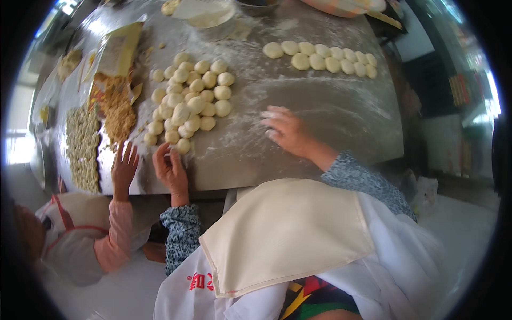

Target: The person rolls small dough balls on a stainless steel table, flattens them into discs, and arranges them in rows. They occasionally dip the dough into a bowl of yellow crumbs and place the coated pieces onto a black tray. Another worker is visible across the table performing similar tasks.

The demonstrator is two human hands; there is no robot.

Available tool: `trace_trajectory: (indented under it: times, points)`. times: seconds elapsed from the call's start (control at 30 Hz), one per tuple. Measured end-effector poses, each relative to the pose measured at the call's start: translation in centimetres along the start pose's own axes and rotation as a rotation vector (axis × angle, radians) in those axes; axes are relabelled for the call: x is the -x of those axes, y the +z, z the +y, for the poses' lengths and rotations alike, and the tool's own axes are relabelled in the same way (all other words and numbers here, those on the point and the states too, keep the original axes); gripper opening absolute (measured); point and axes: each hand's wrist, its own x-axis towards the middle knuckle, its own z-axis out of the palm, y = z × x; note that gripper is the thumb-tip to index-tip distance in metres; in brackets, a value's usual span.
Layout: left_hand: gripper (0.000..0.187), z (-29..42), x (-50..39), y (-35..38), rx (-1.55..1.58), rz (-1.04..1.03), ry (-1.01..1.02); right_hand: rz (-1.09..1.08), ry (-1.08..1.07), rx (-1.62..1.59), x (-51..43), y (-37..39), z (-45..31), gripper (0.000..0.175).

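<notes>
My left hand (pixel 171 168) is at the near edge of the steel table (pixel 256 168), its fingers curled beside the lowest ball of a heap of pale dough balls (pixel 196 105). Whether it holds a piece is hard to tell. My right hand (pixel 286 130) rests palm down on the floured metal, right of the heap, fingers spread and dusted with flour, with nothing in it. Beyond it, towards the far right, flattened dough rounds (pixel 332 64) lie in two rows.
A co-worker's hand (pixel 125 166) is left of mine, near crumbly brown filling (pixel 119 120) spilling from an opened bag (pixel 120 50). Small shaped pieces (pixel 82 150) lie in rows at the left. A flour bowl (pixel 212 20) stands at the far side.
</notes>
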Motion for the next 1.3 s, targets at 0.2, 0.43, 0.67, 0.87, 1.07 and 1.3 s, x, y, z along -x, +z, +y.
trace_trajectory:
  times: [0.2,0.43,0.67,0.87,1.07,1.3]
  points:
    - [0.046,3.4,0.1,0.2,-0.150,0.010,0.021,0.010,0.277,-0.243,-7.1,-1.7,-1.4,0.038]
    - [0.053,4.7,0.7,0.6,-0.254,-0.041,0.009,-0.192,0.044,-0.024,-12.9,1.8,-4.1,0.050]
    - [0.049,4.7,0.5,1.2,-0.277,-0.059,-0.047,0.048,-0.008,-0.064,-11.4,5.6,-3.0,0.051]
    - [0.033,2.7,1.3,1.0,0.334,0.092,-0.205,0.042,0.679,-1.061,-6.5,2.6,-0.4,0.032]
    - [0.053,6.3,2.6,2.8,1.181,-0.107,-0.598,0.047,1.013,-1.505,-1.2,-4.6,-1.6,0.053]
    - [0.035,12.1,3.0,8.0,0.713,-0.469,-0.629,0.064,0.961,-1.220,3.5,-10.4,0.4,0.046]
